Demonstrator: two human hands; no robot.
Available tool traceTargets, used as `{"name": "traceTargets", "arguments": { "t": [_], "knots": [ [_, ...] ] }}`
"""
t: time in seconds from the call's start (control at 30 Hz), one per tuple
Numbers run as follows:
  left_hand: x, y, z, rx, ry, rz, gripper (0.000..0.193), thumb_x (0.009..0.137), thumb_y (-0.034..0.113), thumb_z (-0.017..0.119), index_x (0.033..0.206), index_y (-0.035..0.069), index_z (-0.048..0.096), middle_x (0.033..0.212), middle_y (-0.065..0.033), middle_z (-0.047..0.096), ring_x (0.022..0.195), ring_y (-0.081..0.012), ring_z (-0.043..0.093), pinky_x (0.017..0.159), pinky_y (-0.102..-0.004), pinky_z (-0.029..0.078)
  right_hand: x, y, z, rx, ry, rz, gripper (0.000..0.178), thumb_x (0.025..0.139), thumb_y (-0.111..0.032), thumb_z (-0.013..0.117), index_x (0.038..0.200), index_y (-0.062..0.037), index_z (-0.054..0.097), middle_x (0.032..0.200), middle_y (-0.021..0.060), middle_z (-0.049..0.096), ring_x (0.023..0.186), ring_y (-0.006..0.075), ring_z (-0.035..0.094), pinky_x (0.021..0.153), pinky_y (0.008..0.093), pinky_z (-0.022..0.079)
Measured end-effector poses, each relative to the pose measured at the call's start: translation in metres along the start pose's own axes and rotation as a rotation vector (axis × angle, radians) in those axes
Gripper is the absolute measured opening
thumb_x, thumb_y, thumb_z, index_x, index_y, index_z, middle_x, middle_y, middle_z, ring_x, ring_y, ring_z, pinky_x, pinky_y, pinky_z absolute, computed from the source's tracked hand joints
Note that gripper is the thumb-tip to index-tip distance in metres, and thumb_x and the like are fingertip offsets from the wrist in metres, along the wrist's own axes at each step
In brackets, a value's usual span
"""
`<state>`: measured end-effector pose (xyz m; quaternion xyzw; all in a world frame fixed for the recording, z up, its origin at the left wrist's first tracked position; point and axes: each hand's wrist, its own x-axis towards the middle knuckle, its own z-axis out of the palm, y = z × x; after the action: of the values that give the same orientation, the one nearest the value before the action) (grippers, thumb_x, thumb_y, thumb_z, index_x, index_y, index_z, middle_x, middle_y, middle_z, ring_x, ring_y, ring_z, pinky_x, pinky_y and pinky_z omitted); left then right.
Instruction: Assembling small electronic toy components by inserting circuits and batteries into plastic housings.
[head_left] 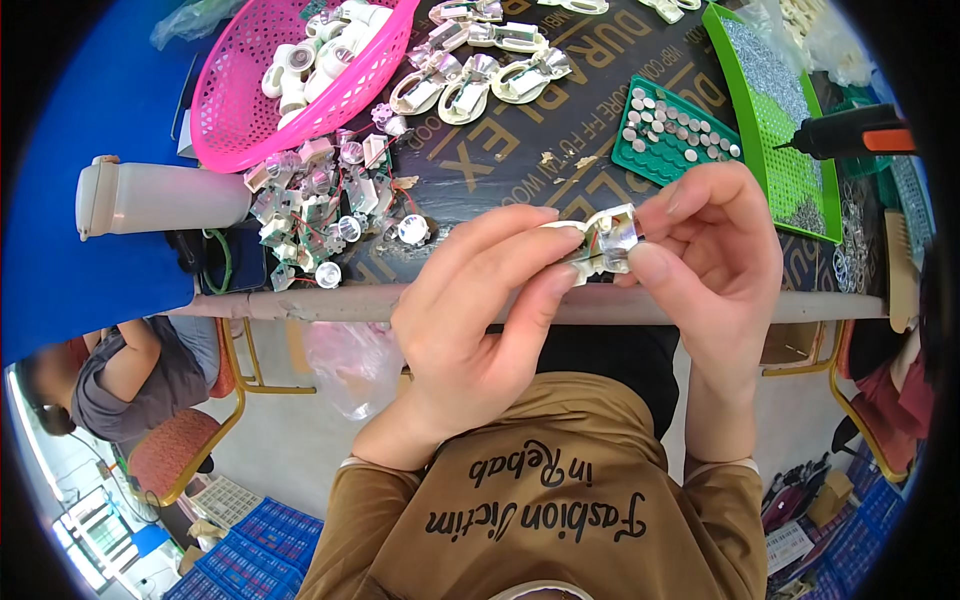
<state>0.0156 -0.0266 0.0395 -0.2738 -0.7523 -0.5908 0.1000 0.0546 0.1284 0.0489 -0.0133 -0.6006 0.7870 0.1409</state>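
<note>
Near the table's front edge, my left hand (470, 310) grips a small cream plastic lamp housing (608, 238) between thumb and fingers. A shiny reflector shows at the housing's right end, and part of the piece is hidden behind my fingers. My right hand (715, 245) pinches that right end between thumb and forefinger, its other fingers curled. Beyond the hands, several similar cream housings with reflectors (470, 90) lie on the dark table. A pile of small circuit boards, red wires and clear reflectors (325, 200) sits to the left of my left hand.
A pink basket (215, 110) holds white round parts at the back left, beside a pale bottle (165, 198) on its side. A green tray (640, 165) of round metal discs and a lime tray (830, 205) of small metal parts stand right, near a black-orange power screwdriver (850, 132).
</note>
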Motion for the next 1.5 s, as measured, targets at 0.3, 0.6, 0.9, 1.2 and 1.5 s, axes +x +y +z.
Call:
{"name": "traceTargets", "arguments": {
  "t": [0.3, 0.6, 0.9, 1.2, 1.5],
  "knots": [
    [-0.0010, -0.0009, -0.0014, -0.050, -0.026, -0.036, 0.020, 0.069, -0.005, 0.065, 0.088, -0.001, 0.062, 0.087, -0.0139, 0.061, 0.078, -0.0239, 0.060, 0.068, -0.0293, 0.048, -0.0007, -0.0023, 0.0036, -0.017, 0.032, 0.022, 0.033, 0.073, 0.006, 0.059, 0.099, -0.0026, 0.041, 0.082, 0.0106, 0.056, 0.073, 0.0131, 0.058, 0.061, 0.0236, 0.051],
    [0.0005, 0.0024, -0.0016, -0.025, -0.049, -0.028, 0.017, 0.071, -0.003, 0.064, 0.088, 0.000, 0.060, 0.085, -0.0131, 0.060, 0.077, -0.0242, 0.059, 0.067, -0.0296, 0.047, 0.0005, 0.0027, -0.0034, -0.037, -0.022, -0.024, 0.034, 0.071, 0.009, 0.060, 0.097, -0.0013, 0.042, 0.088, 0.0078, 0.052, 0.078, 0.0105, 0.056, 0.064, 0.0225, 0.053],
    [-0.0012, -0.0017, 0.0003, -0.050, -0.052, -0.041, 0.021, 0.070, -0.005, 0.064, 0.090, 0.000, 0.060, 0.086, -0.0131, 0.059, 0.078, -0.0243, 0.058, 0.068, -0.0294, 0.047, 0.0007, 0.0046, -0.0038, -0.012, -0.030, -0.032, 0.033, 0.072, 0.009, 0.058, 0.098, -0.0016, 0.041, 0.089, 0.0080, 0.053, 0.079, 0.0113, 0.057, 0.064, 0.0224, 0.053],
    [-0.0034, -0.0001, -0.0002, -0.036, -0.053, -0.042, 0.021, 0.070, -0.005, 0.064, 0.090, 0.000, 0.060, 0.087, -0.0130, 0.059, 0.079, -0.0244, 0.058, 0.069, -0.0295, 0.047, -0.0021, 0.0029, -0.0019, 0.007, -0.008, 0.003, 0.034, 0.073, 0.007, 0.059, 0.099, -0.0025, 0.040, 0.088, 0.0089, 0.054, 0.077, 0.0122, 0.057, 0.064, 0.0234, 0.052],
    [-0.0022, -0.0045, 0.0000, 0.005, -0.076, 0.004, 0.020, 0.071, -0.004, 0.064, 0.090, 0.000, 0.059, 0.086, -0.0126, 0.059, 0.078, -0.0243, 0.058, 0.068, -0.0295, 0.046, -0.0014, 0.0026, -0.0004, 0.032, 0.019, 0.035, 0.034, 0.074, 0.007, 0.059, 0.099, -0.0030, 0.039, 0.085, 0.0098, 0.055, 0.075, 0.0134, 0.058, 0.063, 0.0238, 0.051]
  ]
}}
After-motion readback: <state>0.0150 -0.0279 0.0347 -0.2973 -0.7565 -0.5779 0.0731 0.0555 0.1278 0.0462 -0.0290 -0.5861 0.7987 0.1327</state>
